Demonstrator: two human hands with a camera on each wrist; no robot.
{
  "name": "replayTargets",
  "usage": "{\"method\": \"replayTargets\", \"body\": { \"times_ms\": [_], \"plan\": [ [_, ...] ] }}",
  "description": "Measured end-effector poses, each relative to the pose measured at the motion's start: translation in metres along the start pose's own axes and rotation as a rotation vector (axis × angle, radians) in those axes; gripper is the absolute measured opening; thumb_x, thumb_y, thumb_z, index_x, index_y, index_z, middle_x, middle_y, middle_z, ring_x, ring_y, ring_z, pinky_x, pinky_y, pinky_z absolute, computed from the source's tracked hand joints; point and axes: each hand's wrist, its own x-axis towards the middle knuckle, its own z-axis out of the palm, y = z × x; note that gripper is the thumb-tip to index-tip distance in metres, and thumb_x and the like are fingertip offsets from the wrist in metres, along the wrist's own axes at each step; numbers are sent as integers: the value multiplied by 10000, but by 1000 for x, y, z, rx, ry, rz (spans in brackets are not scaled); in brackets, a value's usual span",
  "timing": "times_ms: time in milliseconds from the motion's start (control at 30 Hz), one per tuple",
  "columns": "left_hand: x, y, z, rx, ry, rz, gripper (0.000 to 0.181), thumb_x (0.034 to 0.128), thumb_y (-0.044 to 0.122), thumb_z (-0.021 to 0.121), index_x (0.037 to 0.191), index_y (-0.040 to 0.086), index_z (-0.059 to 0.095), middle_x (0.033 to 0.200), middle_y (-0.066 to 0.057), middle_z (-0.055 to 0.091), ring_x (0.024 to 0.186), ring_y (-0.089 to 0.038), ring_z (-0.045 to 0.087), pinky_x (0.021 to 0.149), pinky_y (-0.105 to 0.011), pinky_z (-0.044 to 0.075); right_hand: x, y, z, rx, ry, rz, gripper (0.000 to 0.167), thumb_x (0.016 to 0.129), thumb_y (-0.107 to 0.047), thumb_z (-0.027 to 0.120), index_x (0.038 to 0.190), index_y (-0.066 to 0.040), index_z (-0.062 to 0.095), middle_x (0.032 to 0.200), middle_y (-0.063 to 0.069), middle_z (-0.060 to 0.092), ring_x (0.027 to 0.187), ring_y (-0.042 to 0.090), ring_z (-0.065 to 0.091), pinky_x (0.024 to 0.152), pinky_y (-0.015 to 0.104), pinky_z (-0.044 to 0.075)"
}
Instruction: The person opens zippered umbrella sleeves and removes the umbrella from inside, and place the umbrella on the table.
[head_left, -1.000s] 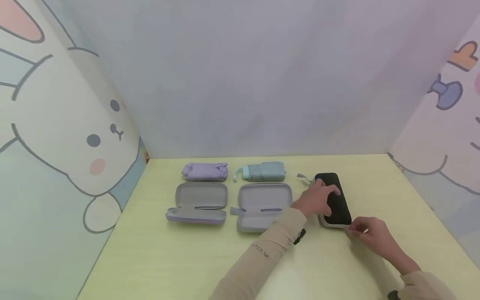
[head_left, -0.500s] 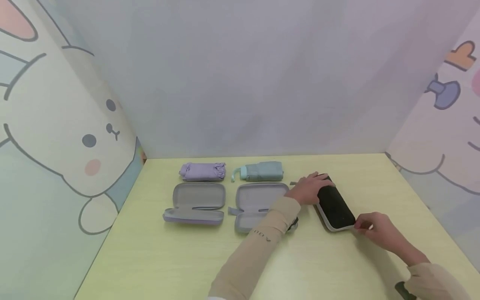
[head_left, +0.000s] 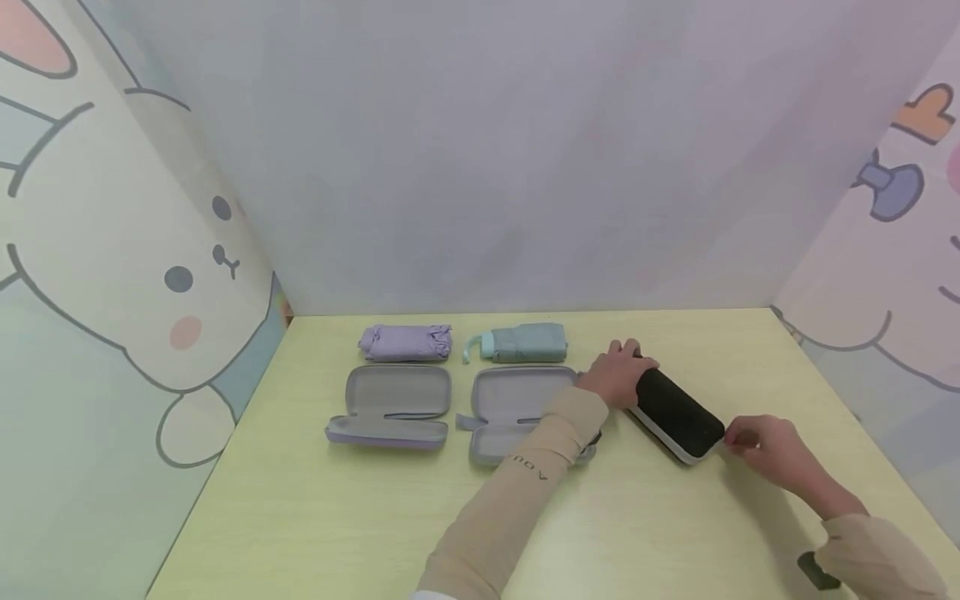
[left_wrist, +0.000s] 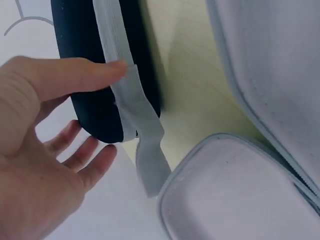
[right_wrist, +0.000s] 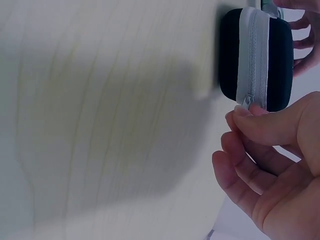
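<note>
A black hard-shell zip case (head_left: pixel 678 418) with a light grey zipper band lies aslant on the right of the table. My left hand (head_left: pixel 617 377) holds its far left end. In the left wrist view the thumb presses the zipper band (left_wrist: pixel 112 35) beside a grey fabric tab (left_wrist: pixel 150 160), with the fingers round the opposite side. At the near right corner, my right hand (head_left: pixel 776 454) pinches the small metal zipper pull (right_wrist: pixel 247 101) between thumb and forefinger. The zip looks closed along the end seen in the right wrist view. The case's contents are hidden.
Two opened cases, one with a lilac outside (head_left: pixel 397 392) and one grey (head_left: pixel 525 392), lie left of the black case. Behind them rest a folded lilac umbrella (head_left: pixel 408 342) and a folded blue-grey umbrella (head_left: pixel 528 342). A wall stands behind the table.
The black case has turned, its near end swinging right. My left hand has shifted from its top to its far left end. My right hand has moved right with the zipper pull.
</note>
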Motion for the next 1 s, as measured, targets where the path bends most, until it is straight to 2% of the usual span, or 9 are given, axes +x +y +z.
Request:
{"method": "replayTargets", "body": {
  "times_ms": [133, 300, 400, 633, 833, 1000],
  "plan": [
    [4, -5, 5, -84, 5, -21, 557, 816, 245, 713, 1324, 317, 497, 1268, 75, 404, 1104, -105, 354, 773, -211, 391, 4, 5, -3, -29, 3, 44, 278, 625, 115, 665, 694, -153, 635, 680, -52, 649, 625, -18, 546, 574, 272, 467],
    [5, -11, 11, -319, -25, -49, 609, 748, 185, 769, 1291, 253, 501, 1297, 115, 464, 1112, -51, 429, 768, -174, 411, 8, 12, -4, -29, 14, 88, 210, 655, 70, 686, 708, -131, 657, 685, -12, 665, 625, -11, 555, 580, 275, 459],
    [4, -13, 13, -414, -26, -57, 648, 712, 203, 815, 1280, 242, 505, 1270, 109, 507, 1054, -38, 481, 763, -165, 421, 9, 15, -4, -23, 27, 114, 199, 668, 58, 694, 708, -135, 662, 678, -30, 666, 622, -39, 549, 577, 257, 449],
    [2, -15, 17, -447, 11, -60, 633, 667, 256, 856, 1214, 261, 538, 1227, 89, 545, 1001, -59, 494, 707, -178, 427, 10, 18, -2, 4, 52, 154, 131, 713, 19, 695, 722, -111, 676, 689, 26, 679, 609, 28, 601, 553, 243, 443],
    [1, -16, 22, -453, 59, -80, 596, 633, 285, 866, 1151, 282, 570, 1170, 90, 565, 997, -80, 492, 649, -195, 421, 11, 21, 3, -10, 134, 163, 94, 722, -2, 720, 720, -90, 686, 690, 51, 682, 602, -91, 519, 541, 237, 421],
    [-2, -14, 21, -473, 77, -104, 595, 614, 303, 880, 1127, 290, 577, 1132, 84, 573, 917, -87, 499, 625, -208, 421, 12, 21, 5, -5, 164, 190, 67, 725, -12, 726, 733, -69, 693, 689, 77, 686, 605, -125, 492, 552, 220, 391]
  ]
}}
